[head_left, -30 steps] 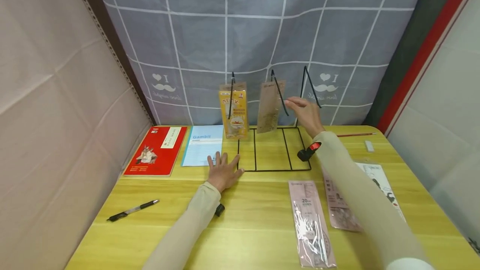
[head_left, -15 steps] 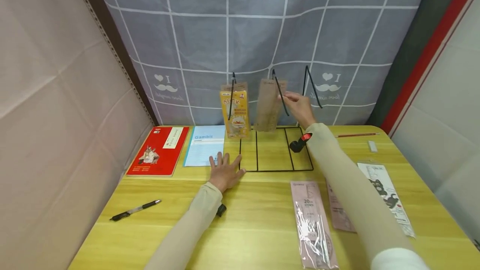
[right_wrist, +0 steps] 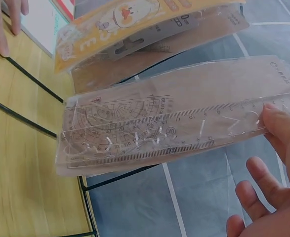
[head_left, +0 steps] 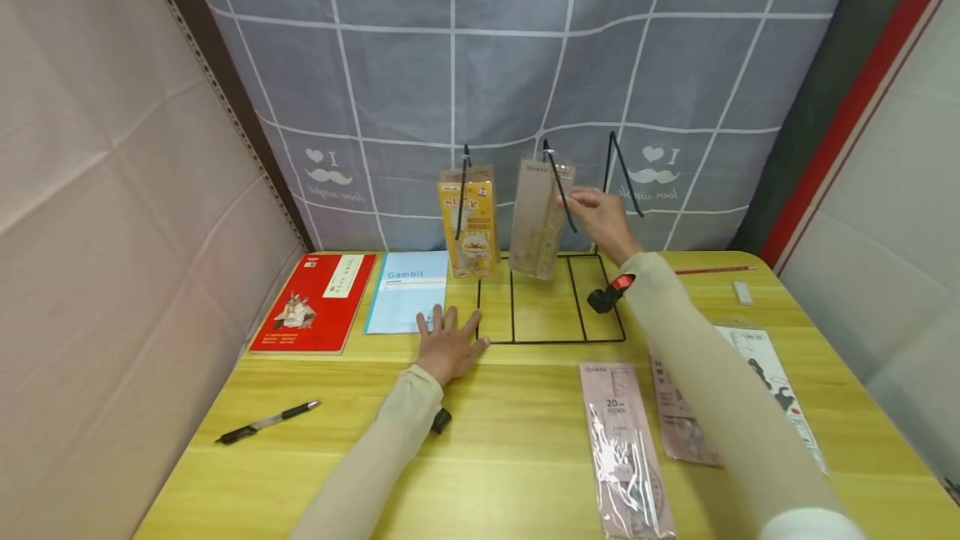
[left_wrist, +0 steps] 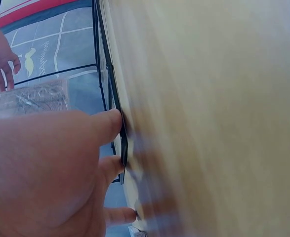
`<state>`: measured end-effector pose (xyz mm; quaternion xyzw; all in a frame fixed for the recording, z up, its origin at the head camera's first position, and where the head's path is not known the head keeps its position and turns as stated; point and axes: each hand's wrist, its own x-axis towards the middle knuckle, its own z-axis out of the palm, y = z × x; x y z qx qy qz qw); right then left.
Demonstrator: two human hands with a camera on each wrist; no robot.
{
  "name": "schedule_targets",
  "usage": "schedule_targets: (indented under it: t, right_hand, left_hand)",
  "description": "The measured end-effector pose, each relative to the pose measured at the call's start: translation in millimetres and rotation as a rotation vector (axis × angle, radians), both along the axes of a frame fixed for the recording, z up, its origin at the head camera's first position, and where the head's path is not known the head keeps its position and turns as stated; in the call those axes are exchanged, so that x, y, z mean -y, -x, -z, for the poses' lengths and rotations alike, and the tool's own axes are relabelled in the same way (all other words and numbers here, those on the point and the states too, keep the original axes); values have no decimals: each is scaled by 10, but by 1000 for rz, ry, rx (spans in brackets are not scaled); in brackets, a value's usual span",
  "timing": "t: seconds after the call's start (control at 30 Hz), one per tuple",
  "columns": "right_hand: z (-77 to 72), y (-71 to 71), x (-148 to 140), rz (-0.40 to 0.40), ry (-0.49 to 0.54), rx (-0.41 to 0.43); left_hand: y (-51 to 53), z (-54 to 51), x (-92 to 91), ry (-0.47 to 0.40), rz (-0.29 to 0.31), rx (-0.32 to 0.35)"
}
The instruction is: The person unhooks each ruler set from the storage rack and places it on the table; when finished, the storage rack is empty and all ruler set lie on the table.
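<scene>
My right hand (head_left: 602,222) is at the right edge of a clear packet of rulers (head_left: 531,227), which hangs from the middle hook of a black wire rack (head_left: 551,342). In the right wrist view the thumb and a hidden finger pinch the ruler packet (right_wrist: 194,116) near its top; the other fingers stay loose. Inside it a straight ruler and a protractor show. My left hand (head_left: 450,348) rests with spread fingers on the table, fingertips at the rack's base and the blue notebook's corner. A yellow duck ruler packet (head_left: 474,227) hangs from the left hook.
A bare third hook (head_left: 613,165) stands at the right. Pink ruler packets (head_left: 622,440) and a white packet (head_left: 772,382) lie in front of it. A red book (head_left: 311,302), blue notebook (head_left: 405,277), pen (head_left: 268,422), pencil (head_left: 716,270) and eraser (head_left: 742,293) lie around.
My right hand has moved left onto the ruler packet's edge. The packet now hangs lower and faces more to the front. My left hand has stayed in place.
</scene>
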<state>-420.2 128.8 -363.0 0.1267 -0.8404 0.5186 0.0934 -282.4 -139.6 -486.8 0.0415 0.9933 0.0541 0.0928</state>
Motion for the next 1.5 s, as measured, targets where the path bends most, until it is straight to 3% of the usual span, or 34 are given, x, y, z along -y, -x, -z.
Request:
schedule_targets:
  t: [0.27, 0.63, 1.13, 1.5]
  right_hand:
    - [33, -140, -132, -48, -29, -8]
    - [14, -284, -214, -25, -142, -46]
    - [-18, -520, -248, -28, -206, -23]
    - [44, -787, -287, -24, -217, 30]
  left_hand:
    - [3, 14, 7, 0, 0, 1]
    - [-12, 2, -2, -4, 6, 0]
    - [58, 104, 12, -29, -5, 16]
    - [30, 55, 7, -40, -4, 9]
